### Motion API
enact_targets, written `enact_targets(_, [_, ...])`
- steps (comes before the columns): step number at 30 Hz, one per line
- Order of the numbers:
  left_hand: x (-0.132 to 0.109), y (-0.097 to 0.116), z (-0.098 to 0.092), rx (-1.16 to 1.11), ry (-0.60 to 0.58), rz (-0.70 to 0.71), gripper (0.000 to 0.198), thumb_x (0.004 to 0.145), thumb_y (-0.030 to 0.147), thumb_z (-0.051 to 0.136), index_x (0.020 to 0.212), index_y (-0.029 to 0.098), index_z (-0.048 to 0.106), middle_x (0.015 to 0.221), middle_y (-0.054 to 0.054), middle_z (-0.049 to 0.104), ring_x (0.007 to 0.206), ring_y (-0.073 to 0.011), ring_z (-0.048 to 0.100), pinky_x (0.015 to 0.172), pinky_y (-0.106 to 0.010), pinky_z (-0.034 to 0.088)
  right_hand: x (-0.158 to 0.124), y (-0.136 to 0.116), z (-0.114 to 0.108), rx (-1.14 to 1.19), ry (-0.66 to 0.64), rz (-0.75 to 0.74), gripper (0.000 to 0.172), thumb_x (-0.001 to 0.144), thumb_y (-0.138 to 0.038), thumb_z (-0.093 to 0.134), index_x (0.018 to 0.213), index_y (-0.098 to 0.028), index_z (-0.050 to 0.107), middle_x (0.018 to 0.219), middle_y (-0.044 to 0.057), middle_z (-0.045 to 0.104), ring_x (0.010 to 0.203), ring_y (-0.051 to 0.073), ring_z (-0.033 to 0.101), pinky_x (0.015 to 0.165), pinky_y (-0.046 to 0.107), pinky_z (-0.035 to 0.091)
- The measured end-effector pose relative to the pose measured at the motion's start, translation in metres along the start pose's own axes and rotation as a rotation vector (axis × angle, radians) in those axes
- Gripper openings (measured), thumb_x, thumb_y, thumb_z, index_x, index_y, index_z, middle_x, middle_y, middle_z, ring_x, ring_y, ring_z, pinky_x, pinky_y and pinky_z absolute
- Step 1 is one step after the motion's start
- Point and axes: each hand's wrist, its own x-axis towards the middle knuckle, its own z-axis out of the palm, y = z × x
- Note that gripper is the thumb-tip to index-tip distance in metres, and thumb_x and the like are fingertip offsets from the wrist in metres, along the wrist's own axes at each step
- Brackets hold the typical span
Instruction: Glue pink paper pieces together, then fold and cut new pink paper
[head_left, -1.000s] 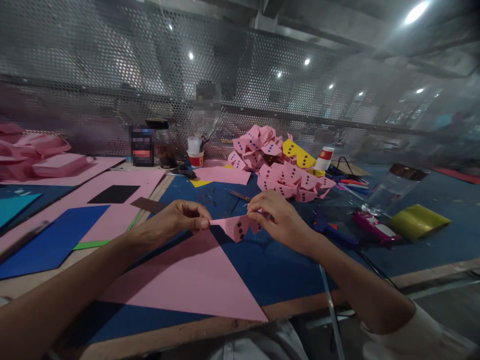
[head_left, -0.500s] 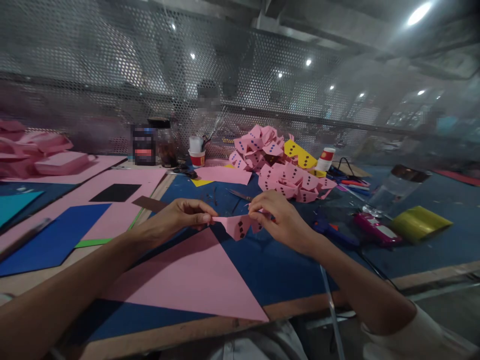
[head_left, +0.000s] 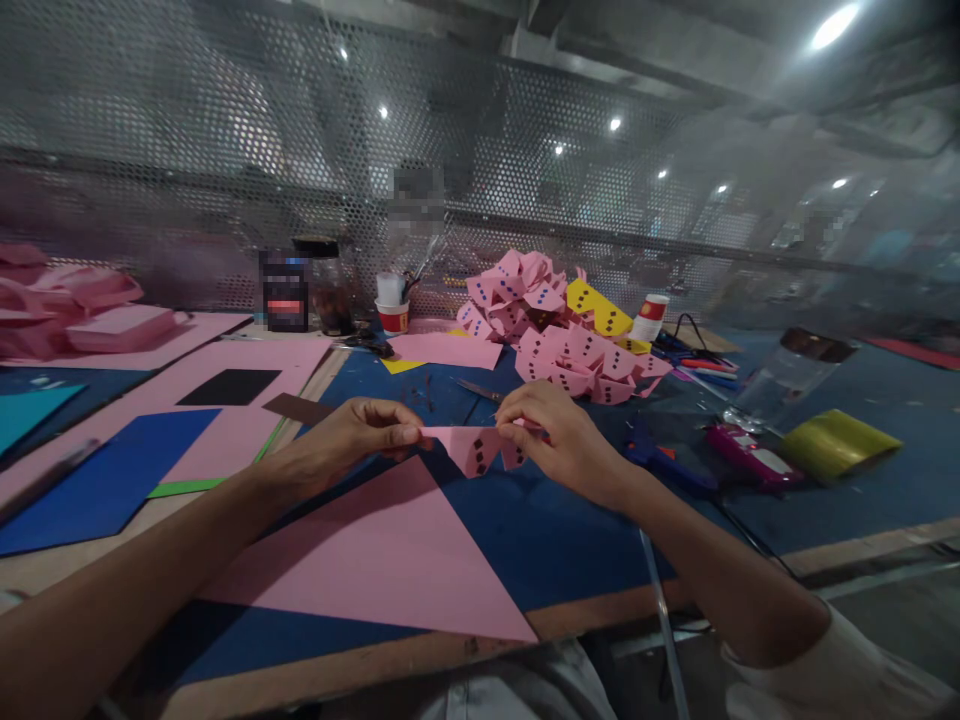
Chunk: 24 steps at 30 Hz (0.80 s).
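Note:
Between my hands, just above the blue table top, is a folded pink paper strip point(head_left: 466, 448) with black diamond shapes on it. My left hand point(head_left: 367, 430) pinches its left end between thumb and fingers. On the other side my right hand point(head_left: 551, 430) grips the right part, and its fingers hide some of the paper. Below the strip lies a large pink paper sheet point(head_left: 390, 560). A heap of similar pink paper strips point(head_left: 525, 290) with diamond marks sits behind my hands. Scissors point(head_left: 480, 388) rest just beyond the held strip.
To the right lie a blue glue gun point(head_left: 671, 465), a magenta device point(head_left: 750, 457), a yellow rolled sheet point(head_left: 840, 443) and a tilted clear jar point(head_left: 787, 375). Blue sheet point(head_left: 112, 480) and black sheet point(head_left: 231, 387) are on the left. A paper cup point(head_left: 392, 318) stands at the back.
The pink strip is drawn a little straighter along its top edge between my hands. Both hands otherwise keep nearly the same place and hold.

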Motion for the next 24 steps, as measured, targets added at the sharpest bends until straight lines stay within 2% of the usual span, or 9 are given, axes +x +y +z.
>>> enact_targets(4, [0.001, 0.001, 0.001, -0.05, 0.046, 0.019, 0.042, 0.079, 0.057, 0.083, 0.101, 0.021, 0.085, 0.079, -0.007, 0.074, 0.064, -0.013, 0.058, 0.058, -0.024, 0.046, 0.0, 0.0, -0.001, -0.015, -0.002, 0.011, 0.009, 0.1, -0.014, 0.065, 0.093, -0.021, 0.064, 0.102, 0.006, 0.072, 0.104, 0.022, 0.064, 0.096, 0.039, 0.046])
enact_targets(8, [0.0, 0.0, 0.0, -0.032, 0.058, 0.045, 0.039, 0.085, 0.052, 0.08, 0.11, 0.022, 0.083, 0.115, -0.012, 0.077, 0.071, -0.0131, 0.062, 0.064, -0.026, 0.05, 0.0, 0.0, 0.0, -0.027, 0.001, 0.017, 0.009, 0.1, -0.016, 0.064, 0.093, -0.021, 0.064, 0.101, 0.006, 0.072, 0.103, 0.022, 0.064, 0.095, 0.04, 0.046])
enact_targets(9, [0.0, 0.0, 0.0, -0.01, 0.059, 0.051, 0.036, 0.086, 0.05, 0.079, 0.11, 0.023, 0.083, 0.119, -0.011, 0.076, 0.072, -0.0133, 0.062, 0.066, -0.026, 0.051, -0.001, 0.0, 0.0, -0.032, -0.004, 0.018, 0.009, 0.101, -0.016, 0.064, 0.093, -0.021, 0.064, 0.102, 0.006, 0.072, 0.103, 0.022, 0.064, 0.095, 0.04, 0.046])
enact_targets(13, [-0.001, -0.001, 0.001, 0.125, 0.101, 0.091, 0.032, 0.087, 0.047, 0.079, 0.11, 0.025, 0.083, 0.113, -0.009, 0.078, 0.078, -0.0156, 0.064, 0.073, -0.029, 0.053, -0.003, 0.001, 0.004, -0.061, -0.041, 0.028, 0.008, 0.1, -0.017, 0.065, 0.094, -0.022, 0.065, 0.101, 0.005, 0.073, 0.103, 0.022, 0.064, 0.095, 0.039, 0.045])
enact_targets(17, [-0.003, 0.003, 0.007, 0.187, 0.119, 0.13, 0.03, 0.085, 0.047, 0.08, 0.107, 0.026, 0.084, 0.13, -0.009, 0.074, 0.087, -0.0189, 0.067, 0.076, -0.031, 0.054, -0.004, 0.004, 0.009, -0.122, -0.059, 0.032, 0.008, 0.1, -0.018, 0.066, 0.093, -0.021, 0.066, 0.096, 0.004, 0.073, 0.1, 0.022, 0.063, 0.093, 0.038, 0.044])
enact_targets(24, [-0.002, 0.002, 0.014, 0.253, 0.044, 0.169, 0.03, 0.082, 0.049, 0.082, 0.101, 0.025, 0.084, 0.116, -0.007, 0.078, 0.09, -0.0201, 0.069, 0.075, -0.028, 0.056, -0.003, 0.003, 0.014, -0.155, -0.14, 0.035, 0.007, 0.1, -0.021, 0.066, 0.095, -0.019, 0.07, 0.097, 0.005, 0.073, 0.097, 0.022, 0.062, 0.092, 0.038, 0.042])
